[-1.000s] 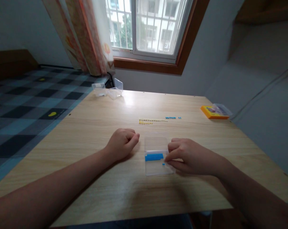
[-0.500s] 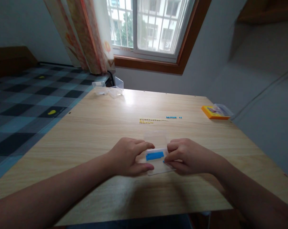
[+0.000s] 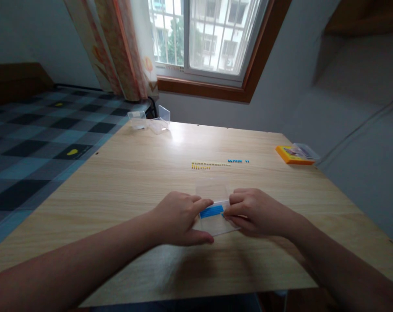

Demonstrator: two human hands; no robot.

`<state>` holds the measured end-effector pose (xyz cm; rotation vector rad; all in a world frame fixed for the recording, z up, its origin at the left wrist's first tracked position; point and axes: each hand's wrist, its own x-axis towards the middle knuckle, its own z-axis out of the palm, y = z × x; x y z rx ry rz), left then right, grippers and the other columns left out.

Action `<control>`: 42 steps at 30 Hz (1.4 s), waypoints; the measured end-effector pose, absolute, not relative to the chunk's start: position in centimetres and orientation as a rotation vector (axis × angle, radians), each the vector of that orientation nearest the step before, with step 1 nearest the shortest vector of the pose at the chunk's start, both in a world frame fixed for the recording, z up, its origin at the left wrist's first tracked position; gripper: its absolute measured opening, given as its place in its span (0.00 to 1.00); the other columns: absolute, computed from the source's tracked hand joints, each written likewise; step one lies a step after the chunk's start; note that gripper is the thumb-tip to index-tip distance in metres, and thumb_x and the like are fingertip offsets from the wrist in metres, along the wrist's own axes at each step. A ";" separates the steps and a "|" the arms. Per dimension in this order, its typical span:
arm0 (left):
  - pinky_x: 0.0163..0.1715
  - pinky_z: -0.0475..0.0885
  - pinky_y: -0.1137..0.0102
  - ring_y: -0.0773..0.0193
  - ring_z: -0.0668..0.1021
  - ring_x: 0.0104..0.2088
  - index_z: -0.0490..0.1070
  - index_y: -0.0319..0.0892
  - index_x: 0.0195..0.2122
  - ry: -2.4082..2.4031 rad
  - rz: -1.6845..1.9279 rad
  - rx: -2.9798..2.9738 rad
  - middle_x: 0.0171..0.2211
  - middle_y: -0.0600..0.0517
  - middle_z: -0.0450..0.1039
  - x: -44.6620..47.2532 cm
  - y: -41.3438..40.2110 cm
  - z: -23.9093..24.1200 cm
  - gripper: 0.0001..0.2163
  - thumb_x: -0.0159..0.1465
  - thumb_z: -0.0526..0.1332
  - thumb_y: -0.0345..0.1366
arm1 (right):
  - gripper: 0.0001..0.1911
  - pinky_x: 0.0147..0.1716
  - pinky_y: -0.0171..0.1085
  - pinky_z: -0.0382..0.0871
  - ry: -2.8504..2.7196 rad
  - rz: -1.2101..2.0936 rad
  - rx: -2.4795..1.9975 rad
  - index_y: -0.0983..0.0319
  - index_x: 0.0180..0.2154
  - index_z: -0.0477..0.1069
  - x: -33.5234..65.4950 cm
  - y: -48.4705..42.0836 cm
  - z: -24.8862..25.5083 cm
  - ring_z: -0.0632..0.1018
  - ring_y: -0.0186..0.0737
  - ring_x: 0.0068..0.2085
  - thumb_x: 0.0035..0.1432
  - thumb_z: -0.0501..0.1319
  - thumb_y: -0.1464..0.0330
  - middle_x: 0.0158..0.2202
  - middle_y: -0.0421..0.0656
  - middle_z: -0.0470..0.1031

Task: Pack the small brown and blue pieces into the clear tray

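A small clear plastic box (image 3: 212, 228) lies on the table with its lid (image 3: 212, 190) folded back. Several thin blue sticks (image 3: 211, 211) lie side by side along its far side. My left hand (image 3: 180, 219) grips the box from the left, forefinger at the far edge and thumb at the near edge. At the box's right end, the fingers of my right hand (image 3: 254, 212) are closed in a pinch. A tiny blue stick end (image 3: 223, 214) shows at those fingertips; the rest is hidden.
Beyond the box lie rows of small yellow pieces (image 3: 201, 168) and small blue pieces (image 3: 235, 161). Open clear boxes (image 3: 159, 125) stand at the far left table corner. A yellow-orange case (image 3: 293, 155) sits by the right edge. A checked bed (image 3: 53, 130) adjoins the left.
The blue stick end at my right fingertips has moved a little away from me, closer to the other sticks. My left thumb has shifted towards me, onto the box's near edge.
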<state>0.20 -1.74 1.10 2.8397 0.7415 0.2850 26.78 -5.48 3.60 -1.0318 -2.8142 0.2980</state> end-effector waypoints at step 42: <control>0.31 0.72 0.65 0.52 0.84 0.34 0.71 0.40 0.62 0.671 0.260 2.804 0.41 0.46 0.83 -0.3 -1.0 1.4 0.35 0.61 0.67 0.60 | 0.12 0.34 0.39 0.66 -2.110 0.016 -1.124 0.61 0.38 0.82 30.1 -1.8 1.6 0.72 0.39 0.29 0.69 0.60 0.65 0.25 0.41 0.73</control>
